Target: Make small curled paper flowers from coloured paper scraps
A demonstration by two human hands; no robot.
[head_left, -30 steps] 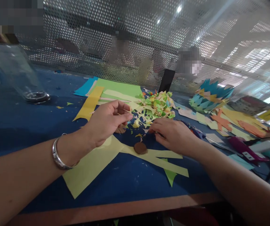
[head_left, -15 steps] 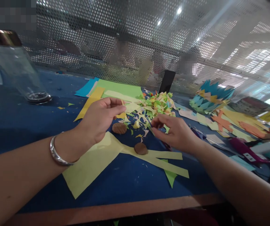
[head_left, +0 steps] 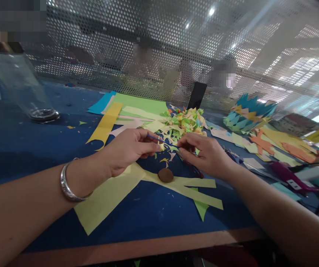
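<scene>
My right hand [head_left: 205, 154] is closed in a pinch on a thin dark blue stick [head_left: 168, 143]. The stick reaches across to my left hand [head_left: 133, 150], whose fingertips are closed around a small pale yellow paper strip [head_left: 159, 141] at the stick. Whether the strip is wound on the stick is too small to tell. Below the hands, a round brown wooden disc [head_left: 166, 175] rests on a cut pale yellow sheet [head_left: 106, 200] with long strips. Under my right hand a dark red curved handle [head_left: 197, 170] shows in part.
Behind the hands lies a heap of paper scraps [head_left: 188, 122], with a green sheet [head_left: 139, 102] and a yellow strip [head_left: 105, 124] to its left. A glass bottle [head_left: 22, 85] stands far left. A blue paper crown-like shape [head_left: 250, 113] and a purple tool [head_left: 289, 178] are right.
My left hand has moved right and slightly down, meeting the blue stick at my right hand. It now covers the second wooden disc. My right hand has hardly moved.
</scene>
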